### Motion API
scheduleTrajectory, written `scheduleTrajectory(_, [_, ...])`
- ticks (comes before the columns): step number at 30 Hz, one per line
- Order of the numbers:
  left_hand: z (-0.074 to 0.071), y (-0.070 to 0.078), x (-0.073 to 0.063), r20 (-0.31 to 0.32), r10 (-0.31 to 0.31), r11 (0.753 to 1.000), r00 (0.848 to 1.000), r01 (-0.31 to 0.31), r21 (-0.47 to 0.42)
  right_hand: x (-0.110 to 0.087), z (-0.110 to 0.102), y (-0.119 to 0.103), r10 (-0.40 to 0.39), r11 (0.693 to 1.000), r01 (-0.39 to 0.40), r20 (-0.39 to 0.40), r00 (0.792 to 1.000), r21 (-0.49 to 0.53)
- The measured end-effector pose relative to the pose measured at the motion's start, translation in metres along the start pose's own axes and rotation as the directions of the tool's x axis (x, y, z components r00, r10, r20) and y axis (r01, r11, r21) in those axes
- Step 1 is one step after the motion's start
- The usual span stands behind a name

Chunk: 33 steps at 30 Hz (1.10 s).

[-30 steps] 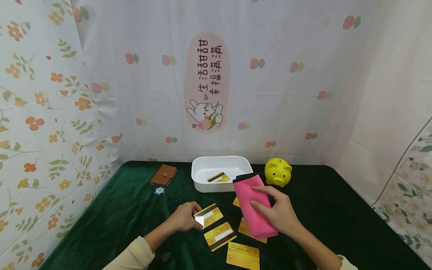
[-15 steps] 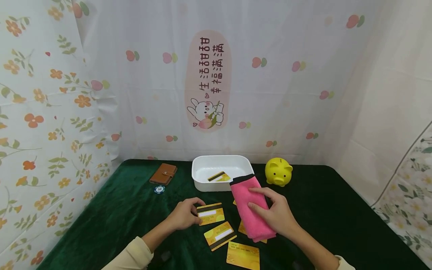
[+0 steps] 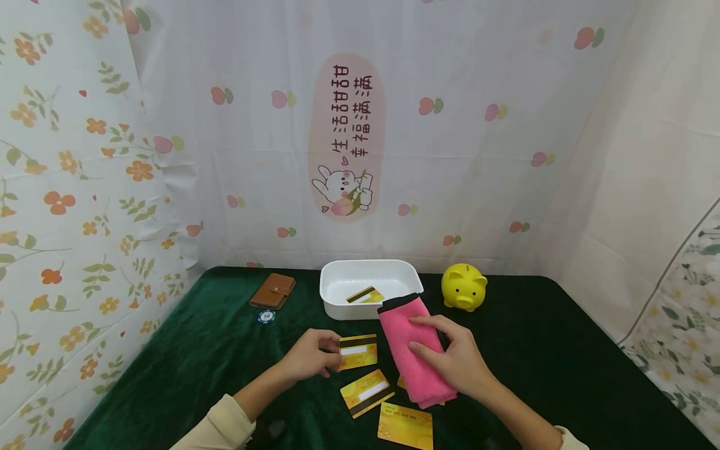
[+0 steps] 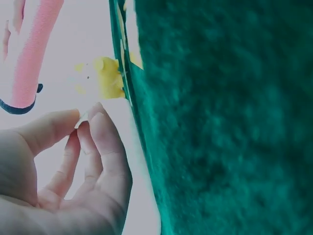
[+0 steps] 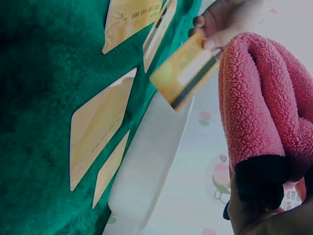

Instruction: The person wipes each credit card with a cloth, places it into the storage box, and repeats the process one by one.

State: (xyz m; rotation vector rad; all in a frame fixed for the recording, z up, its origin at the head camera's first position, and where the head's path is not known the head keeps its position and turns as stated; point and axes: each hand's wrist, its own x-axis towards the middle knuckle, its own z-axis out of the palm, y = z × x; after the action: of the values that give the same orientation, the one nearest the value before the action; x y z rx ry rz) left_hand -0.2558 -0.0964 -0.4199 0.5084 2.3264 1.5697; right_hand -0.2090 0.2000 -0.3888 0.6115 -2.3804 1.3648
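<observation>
Closer together than a second ago, the gold bank card (image 3: 358,353) pinched in my left hand (image 3: 310,356) and the pink towel (image 3: 409,350) gripped in my right hand (image 3: 464,361) are in front of the white plastic tub (image 3: 351,312); a slack pinch could drop the card.

Along the far side of the table (image 3: 185,369) I find, from left to right, the wallet (image 3: 272,291), the basin (image 3: 360,312) and the piggy bank (image 3: 464,287). The chip (image 3: 266,317) lies just before the wallet, and one card (image 3: 367,295) lies inside the basin. Before the basin, the left hand (image 3: 308,356) holds the second card (image 3: 357,352); to the right of it, the right hand (image 3: 458,359) holds the cloth (image 3: 413,353). Nearer to my head camera lies the third card (image 3: 367,393), and to its right, nearer again, the fourth card (image 3: 405,426). In my right wrist view I see the fifth card (image 5: 100,129) and the sixth card (image 5: 111,169) on the table, the sixth being closer to the basin.
</observation>
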Motion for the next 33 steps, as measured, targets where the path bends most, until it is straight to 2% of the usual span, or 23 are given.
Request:
scheduleTrajectory(5, [0.003, 0.004, 0.002, 0.017, 0.023, 0.997, 1.000, -0.021, -0.081, 0.000, 0.000, -0.001, 0.005, 1.000, -0.005, 0.017, 1.000, 0.000])
scheduleTrajectory(12, [0.009, 0.009, 0.007, 0.029, 0.094, 0.979, 0.995, -0.087, -0.186, -0.001, 0.000, -0.005, -0.007, 1.000, 0.007, 0.020, 1.000, 0.003])
scheduleTrajectory(19, [0.017, 0.019, 0.005, 0.060, 0.136, 0.954, 0.989, -0.114, -0.277, -0.001, 0.005, -0.009, -0.088, 0.996, 0.088, 0.018, 0.996, -0.003])
scheduleTrajectory(28, [0.023, 0.026, 0.004, 0.076, 0.192, 0.933, 0.978, -0.158, -0.322, 0.000, 0.010, -0.019, -0.165, 0.986, 0.165, 0.020, 0.986, -0.001])
scheduleTrajectory(33, [0.025, 0.026, 0.005, 0.080, 0.248, 0.915, 0.966, -0.206, -0.348, 0.000, 0.013, -0.020, -0.180, 0.984, 0.180, 0.025, 0.983, 0.012])
